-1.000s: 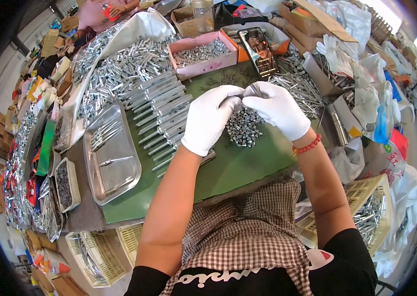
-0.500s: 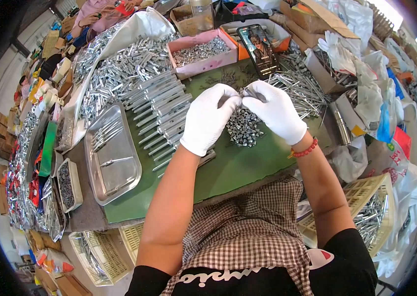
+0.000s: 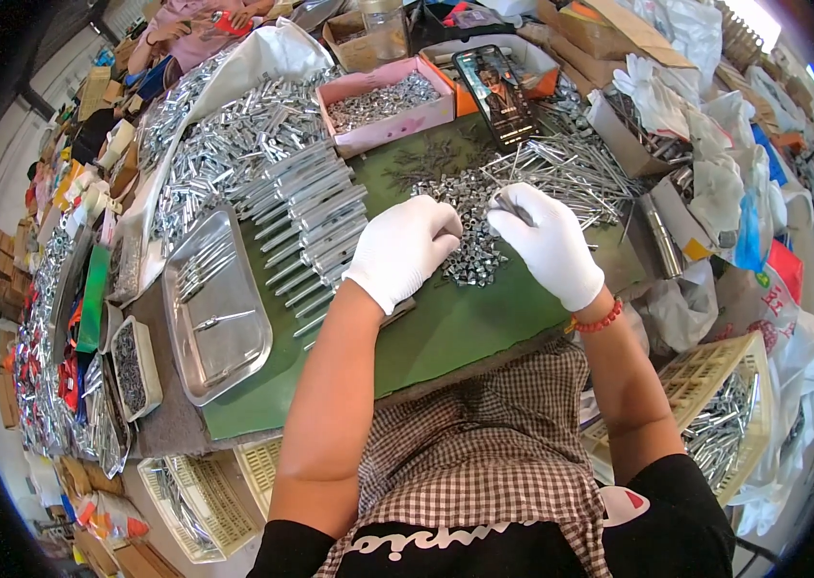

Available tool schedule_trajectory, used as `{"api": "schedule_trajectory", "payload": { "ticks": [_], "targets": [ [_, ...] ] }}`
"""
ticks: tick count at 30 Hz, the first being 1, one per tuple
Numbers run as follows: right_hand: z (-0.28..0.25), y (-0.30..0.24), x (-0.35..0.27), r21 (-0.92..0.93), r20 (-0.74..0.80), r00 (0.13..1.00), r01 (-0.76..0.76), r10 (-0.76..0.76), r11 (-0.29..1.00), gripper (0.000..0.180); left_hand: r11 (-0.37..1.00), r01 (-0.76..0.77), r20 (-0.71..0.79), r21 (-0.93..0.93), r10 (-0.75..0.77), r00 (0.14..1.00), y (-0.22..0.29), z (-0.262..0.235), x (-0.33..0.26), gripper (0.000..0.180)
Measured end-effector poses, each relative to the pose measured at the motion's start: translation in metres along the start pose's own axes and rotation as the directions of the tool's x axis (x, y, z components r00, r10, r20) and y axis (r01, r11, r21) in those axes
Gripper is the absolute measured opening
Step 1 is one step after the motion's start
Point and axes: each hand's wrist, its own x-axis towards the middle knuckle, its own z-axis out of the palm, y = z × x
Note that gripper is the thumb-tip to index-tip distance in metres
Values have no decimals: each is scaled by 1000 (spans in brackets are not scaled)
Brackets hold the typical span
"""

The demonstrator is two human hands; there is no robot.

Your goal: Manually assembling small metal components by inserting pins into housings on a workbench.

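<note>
Both my hands wear white gloves and hover over a pile of small shiny metal pieces [image 3: 472,258], shaped like little nuts or caps. My left hand [image 3: 403,249] is at the pile's left side, thumb and fingers closed together; anything between them is hidden. At the pile's right, my right hand [image 3: 550,239] is pinched closed, with a small greyish bit showing at its fingertips, too small to name. Left of my left hand lies a row of metal tubes with thin rods [image 3: 315,217]. Beyond my right hand spread loose thin metal rods [image 3: 585,173].
A metal tray [image 3: 224,337] with several slim metal parts lies at the left. Behind are a pink box [image 3: 393,130] of small parts and a propped phone [image 3: 496,96]. A large heap of metal tubes [image 3: 234,144] fills the back left. A person [image 3: 185,39] sits beyond it.
My hands were together above the pile, fingertips meeting. They have since parted and come down slightly, the left one moving left, leaving more of the pile visible.
</note>
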Motion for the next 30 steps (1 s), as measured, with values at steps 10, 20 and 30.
{"api": "schedule_trajectory", "payload": {
  "ticks": [10,20,30],
  "targets": [
    [-5,-18,-1,135,174,978,-136,111,982,18,905,-152,-209,-398,72,975,19,-10,-2,20],
    [3,-14,-10,-284,-169,966,142,-196,948,17,968,-19,-183,-250,-28,983,17,-8,0,17],
    [-8,7,-26,-422,18,1000,1,8,906,14,993,-88,-26,-81,86,996,10,-1,-1,16]
  ]
}}
